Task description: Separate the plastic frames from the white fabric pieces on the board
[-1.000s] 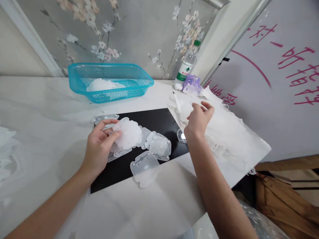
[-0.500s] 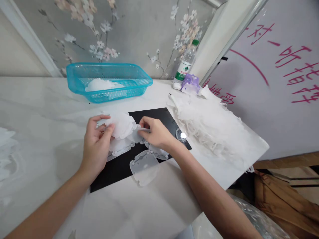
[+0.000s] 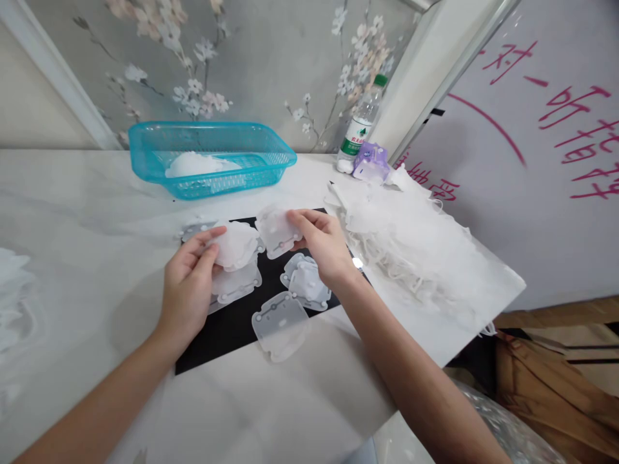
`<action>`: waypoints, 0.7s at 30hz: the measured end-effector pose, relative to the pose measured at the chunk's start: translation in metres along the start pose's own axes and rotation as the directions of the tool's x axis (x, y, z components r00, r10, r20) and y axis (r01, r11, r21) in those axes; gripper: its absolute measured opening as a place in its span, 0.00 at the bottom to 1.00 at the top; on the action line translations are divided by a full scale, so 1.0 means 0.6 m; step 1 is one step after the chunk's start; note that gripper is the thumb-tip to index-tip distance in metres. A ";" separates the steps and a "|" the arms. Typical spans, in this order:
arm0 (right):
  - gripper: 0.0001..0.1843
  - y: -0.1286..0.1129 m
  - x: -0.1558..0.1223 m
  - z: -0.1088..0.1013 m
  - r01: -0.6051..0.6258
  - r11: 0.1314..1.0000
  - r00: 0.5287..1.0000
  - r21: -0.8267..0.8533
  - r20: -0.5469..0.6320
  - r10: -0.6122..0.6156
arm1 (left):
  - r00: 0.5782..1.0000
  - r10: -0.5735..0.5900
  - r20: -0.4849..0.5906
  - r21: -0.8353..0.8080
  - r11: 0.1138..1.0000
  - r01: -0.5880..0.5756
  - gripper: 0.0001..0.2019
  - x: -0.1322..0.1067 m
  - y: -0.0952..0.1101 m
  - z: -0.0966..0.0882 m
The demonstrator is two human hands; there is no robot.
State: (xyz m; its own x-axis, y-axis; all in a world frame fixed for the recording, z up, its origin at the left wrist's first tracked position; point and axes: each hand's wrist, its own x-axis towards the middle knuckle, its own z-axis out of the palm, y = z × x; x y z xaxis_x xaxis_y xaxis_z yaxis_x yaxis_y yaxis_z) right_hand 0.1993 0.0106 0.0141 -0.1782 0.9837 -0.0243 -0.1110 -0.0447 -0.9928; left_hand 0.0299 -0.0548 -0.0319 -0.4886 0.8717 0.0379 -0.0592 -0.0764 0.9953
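My left hand (image 3: 189, 277) pinches a stack of thin white translucent sheets (image 3: 238, 243) with notched, rounded edges. Between the thumb and fingers of my right hand (image 3: 323, 245) is a single translucent sheet (image 3: 276, 231) of the same shape, held up beside the stack. Both hands are over a black board (image 3: 232, 336). On it lie more of these sheets: one (image 3: 280, 322) overhanging the front edge, a small pile (image 3: 307, 281) under my right wrist, and others (image 3: 236, 283) below my left fingers.
A blue plastic basket (image 3: 213, 132) holding white pieces stands at the back. Right of the board lies a large heap of white stringy pieces (image 3: 401, 238). Behind it are a water bottle (image 3: 358, 129) and a purple pack (image 3: 371, 161). More white pieces (image 3: 17, 296) lie far left.
My right hand has lifted and moved up and slightly right, bringing a single sheet away from the stack. The pile beneath it now shows. My left hand still holds the stack.
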 end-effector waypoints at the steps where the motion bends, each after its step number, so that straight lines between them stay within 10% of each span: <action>1: 0.10 0.000 0.000 0.000 0.010 1.000 1.000 0.015 -0.008 -0.009 | 1.000 -0.001 -0.005 -0.004 1.000 0.001 0.14 0.000 0.000 0.000; 10: 0.08 0.001 -0.005 0.004 -0.072 0.982 0.995 0.175 0.079 0.059 | 1.000 -0.019 0.009 -0.132 0.991 0.021 0.09 -0.003 0.011 0.005; 21: 0.12 0.024 -0.008 0.021 -0.091 0.991 0.972 -0.099 0.206 0.110 | 0.995 0.064 0.081 -0.076 0.995 -0.058 0.29 -0.005 0.008 0.001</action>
State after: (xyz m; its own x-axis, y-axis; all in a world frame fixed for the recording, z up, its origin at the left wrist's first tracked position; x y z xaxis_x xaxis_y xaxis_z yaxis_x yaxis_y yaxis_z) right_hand 0.1861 0.0029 0.0014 -0.3866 0.9158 -0.1092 0.0034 -0.1170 -0.9931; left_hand 0.0315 -0.0577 -0.0274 -0.4197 0.9011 0.1089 -0.0965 -0.1636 0.9818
